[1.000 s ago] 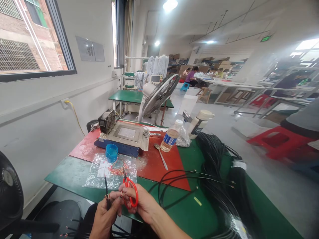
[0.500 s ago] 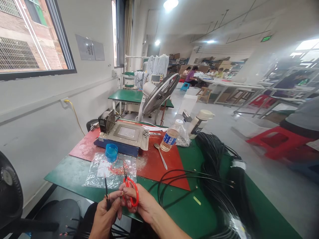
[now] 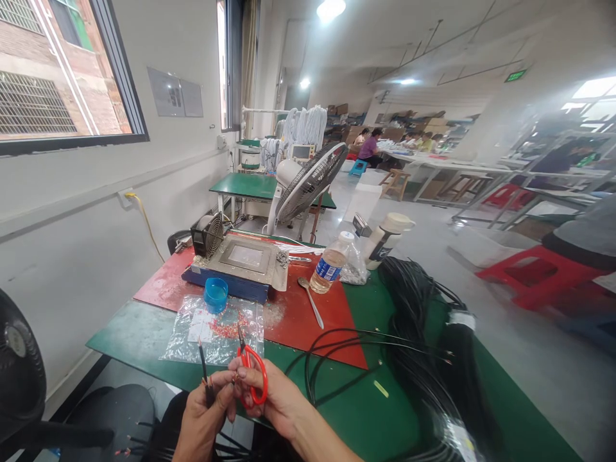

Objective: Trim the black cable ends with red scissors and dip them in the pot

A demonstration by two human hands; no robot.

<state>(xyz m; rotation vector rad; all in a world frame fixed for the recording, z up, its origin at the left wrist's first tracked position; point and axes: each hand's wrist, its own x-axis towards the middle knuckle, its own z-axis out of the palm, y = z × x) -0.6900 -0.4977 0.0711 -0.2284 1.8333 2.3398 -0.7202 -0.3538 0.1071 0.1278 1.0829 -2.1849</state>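
The long green and red counter (image 3: 366,410) carries everything, and it sits right in front of the person so both hands can work just over its near edge. On its right side lies the big heap of black cable (image 3: 423,333), with a few thin loops curling toward the person so the ends are easy to reach. At the back stands a flat grey and blue metal machine with a small black fan on it (image 3: 240,260), kept far from the hands. Near it stand a clear plastic water bottle with a blue label (image 3: 328,264), which is partly filled with yellowish drink, and a white flask with a cream lid (image 3: 385,239); what is inside the flask cannot be seen. A long metal spoon (image 3: 310,300) lies flat on the red part. Closer in, a clear plastic bag (image 3: 214,330) lies flat, with tiny red bits and a white slip inside it, and a small blue plastic cup (image 3: 215,294) sits on its far edge, close enough to dip into. The right hand (image 3: 274,398) is closed on the small red-handled scissors (image 3: 253,372), blades pointing up and away. The left hand (image 3: 205,417) pinches a thin black wire end (image 3: 204,366) upright, right beside the blades.
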